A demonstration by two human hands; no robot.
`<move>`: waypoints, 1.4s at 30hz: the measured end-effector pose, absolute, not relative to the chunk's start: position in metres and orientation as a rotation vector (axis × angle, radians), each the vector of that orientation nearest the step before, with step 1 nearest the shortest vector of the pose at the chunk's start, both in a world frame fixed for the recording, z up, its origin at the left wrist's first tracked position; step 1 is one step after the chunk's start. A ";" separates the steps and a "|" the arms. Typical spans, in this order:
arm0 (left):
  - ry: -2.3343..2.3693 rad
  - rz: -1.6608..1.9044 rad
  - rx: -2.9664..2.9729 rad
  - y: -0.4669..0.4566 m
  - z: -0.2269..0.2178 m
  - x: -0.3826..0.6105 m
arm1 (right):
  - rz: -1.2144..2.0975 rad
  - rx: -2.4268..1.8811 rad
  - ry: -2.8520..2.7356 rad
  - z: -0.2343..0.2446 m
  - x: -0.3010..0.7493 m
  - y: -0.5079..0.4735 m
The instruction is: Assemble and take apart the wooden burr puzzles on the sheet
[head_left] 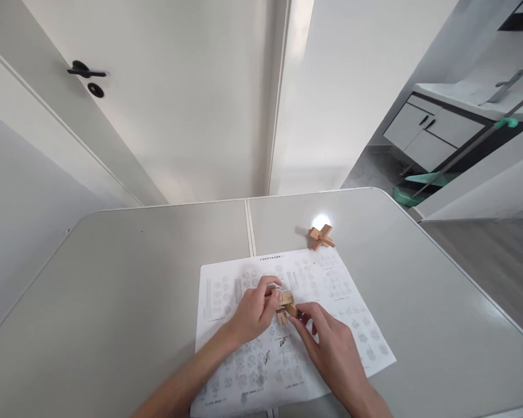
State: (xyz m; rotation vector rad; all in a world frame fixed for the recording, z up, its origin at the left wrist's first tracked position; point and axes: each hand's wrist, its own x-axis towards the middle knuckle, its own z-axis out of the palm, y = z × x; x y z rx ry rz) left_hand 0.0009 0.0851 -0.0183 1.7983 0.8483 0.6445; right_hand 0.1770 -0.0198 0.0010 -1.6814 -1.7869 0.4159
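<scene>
Both hands meet over a printed sheet (pixel 218 337) covered in small diagrams. My left hand (pixel 256 310) is closed around several interlocking wooden puzzle pieces (pixel 286 298), thumb on top and index finger curled behind. With thumb and fingertips, my right hand (pixel 329 342) pinches the outer end of one wooden piece (pixel 293 310) that angles out of the cluster. Part of the cluster is hidden by the left fingers. Beyond the sheet's far right corner lies a cross-shaped wooden burr puzzle (pixel 321 237), touched by neither hand.
The grey table (pixel 113 302) has a seam (pixel 249 226) running front to back and a rounded rim. A white door (pixel 178 104) with a black handle (pixel 85 71) rises behind it. At the right, a doorway shows a white cabinet (pixel 433 130) and a green dustpan (pixel 407 196).
</scene>
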 end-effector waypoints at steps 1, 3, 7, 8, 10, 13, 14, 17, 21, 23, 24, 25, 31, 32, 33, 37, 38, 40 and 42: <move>0.863 0.644 1.820 0.085 -0.018 0.001 | 0.418 -1.677 -1.800 0.002 0.177 -0.019; 0.884 0.642 1.852 0.084 -0.018 0.002 | 0.419 -1.670 -1.823 0.003 0.177 -0.019; 0.902 0.644 1.905 0.083 -0.018 0.004 | 0.393 -1.661 -1.859 0.005 0.177 -0.017; 0.904 0.645 1.919 0.083 -0.018 0.004 | 0.383 -1.658 -1.872 0.005 0.178 -0.016; 0.912 0.644 1.941 0.083 -0.019 0.004 | 0.357 -1.656 -1.900 0.005 0.178 -0.016; 0.924 0.626 1.978 0.083 -0.020 0.004 | 0.332 -1.662 -1.936 0.004 0.179 -0.016; 0.927 0.616 1.999 0.083 -0.021 0.004 | 0.328 -1.665 -1.944 0.003 0.179 -0.016; 0.903 0.606 2.115 0.083 -0.023 0.004 | 0.338 -1.655 -1.954 0.003 0.177 -0.015; 0.834 0.590 2.147 0.084 -0.023 0.003 | 0.470 -1.610 -1.889 0.004 0.176 -0.014; 0.767 0.570 2.092 0.085 -0.022 0.001 | 0.543 -1.606 -1.814 0.005 0.179 -0.012; 0.734 0.562 2.084 0.086 -0.021 0.000 | 0.569 -1.611 -1.775 0.005 0.181 -0.012; 0.711 0.552 2.089 0.086 -0.020 -0.001 | 0.590 -1.617 -1.740 0.005 0.184 -0.011; 0.714 0.540 2.103 0.088 -0.019 0.000 | 0.675 -1.628 -1.626 0.007 0.194 -0.011; 0.719 0.554 2.108 0.088 -0.019 0.000 | 0.685 -1.630 -1.613 0.007 0.194 -0.011; 0.729 0.568 2.119 0.088 -0.020 0.000 | 0.688 -1.630 -1.602 0.008 0.193 -0.011; 0.762 0.638 2.138 0.089 -0.020 0.001 | 0.652 -1.607 -1.591 0.009 0.184 -0.012; 0.752 0.651 2.133 0.088 -0.020 0.001 | 0.650 -1.602 -1.591 0.010 0.182 -0.012; 0.733 0.668 2.124 0.088 -0.021 0.001 | 0.665 -1.601 -1.583 0.010 0.177 -0.013; 0.732 0.676 2.104 0.087 -0.023 0.001 | 0.680 -1.594 -1.575 0.011 0.174 -0.013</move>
